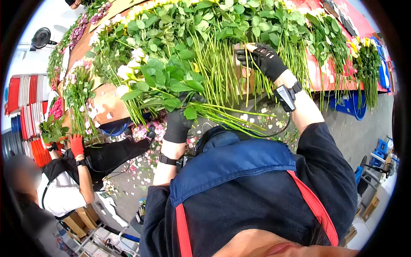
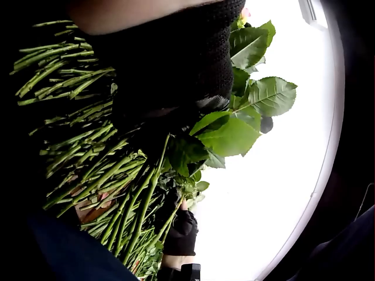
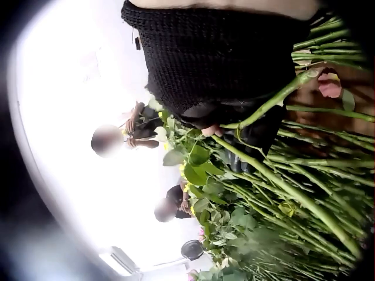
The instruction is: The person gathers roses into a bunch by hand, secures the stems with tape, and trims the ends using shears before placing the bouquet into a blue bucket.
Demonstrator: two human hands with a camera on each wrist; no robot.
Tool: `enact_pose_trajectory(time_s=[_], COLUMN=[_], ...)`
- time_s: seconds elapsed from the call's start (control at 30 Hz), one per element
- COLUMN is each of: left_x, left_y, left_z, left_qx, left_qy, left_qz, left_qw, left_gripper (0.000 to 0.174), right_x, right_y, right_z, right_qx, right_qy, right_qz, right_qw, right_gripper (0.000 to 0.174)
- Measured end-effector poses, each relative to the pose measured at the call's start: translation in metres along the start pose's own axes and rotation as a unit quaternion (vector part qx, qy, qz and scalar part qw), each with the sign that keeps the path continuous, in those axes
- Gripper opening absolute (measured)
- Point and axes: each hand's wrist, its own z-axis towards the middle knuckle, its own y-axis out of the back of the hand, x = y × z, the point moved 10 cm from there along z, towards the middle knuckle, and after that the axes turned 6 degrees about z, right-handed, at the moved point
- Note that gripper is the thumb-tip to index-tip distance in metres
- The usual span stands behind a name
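My left hand [image 1: 179, 124], in a black glove, grips a bunch of leafy rose stems [image 1: 222, 115] in front of my body. White blooms [image 1: 125, 72] lie at the bunch's far left end, and the cut ends point right. From the left wrist view, the glove [image 2: 176, 64] covers much of the bunch, and leaves [image 2: 234, 134] stick out beside it. My right hand [image 1: 267, 62], gloved with a bare thumb tip, reaches over the stems on the table. Close up in the right wrist view, its thumb and fingers pinch a green stem [image 3: 287, 190].
A thick row of leafy roses [image 1: 188, 25] covers the table [image 1: 105, 99]. A blue tub [image 1: 349, 105] stands below the table's right edge. To the left, another person in red gloves [image 1: 77, 145] handles flowers. Fallen petals [image 1: 137, 158] litter the floor.
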Motion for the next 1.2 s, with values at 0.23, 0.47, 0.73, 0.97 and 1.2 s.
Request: enact_pose_trajectory(time_s=[0.23,0.47,0.73,0.97,1.2], left_x=[0.013,0.036,0.043,0.064,0.021], left_y=[0.034,0.025,0.017,0.037,0.005], left_z=[-0.004,-0.007,-0.001,0.001,0.008], left_qx=[-0.134,-0.095,-0.032,-0.109,0.009], left_qy=[-0.025,0.127,0.145,0.159,0.055], left_qz=[0.127,-0.215,-0.320,-0.251,-0.116], left_qw=[0.982,0.964,0.936,0.949,0.992], left_gripper=[0.018,0.015,0.022,0.022,0.025], right_x=[0.058,0.035,0.033,0.011,0.021], right_y=[-0.001,0.053,0.073,0.091,0.053], right_z=[-0.042,-0.059,-0.071,-0.073,-0.076], right_qx=[-0.088,-0.177,-0.106,-0.124,-0.201], right_qy=[0.379,0.179,0.116,0.135,0.177], right_qz=[-0.464,-0.093,0.100,0.061,-0.153], right_qw=[0.796,0.963,0.982,0.981,0.951], right_gripper=[0.023,0.028,0.029,0.044,0.038])
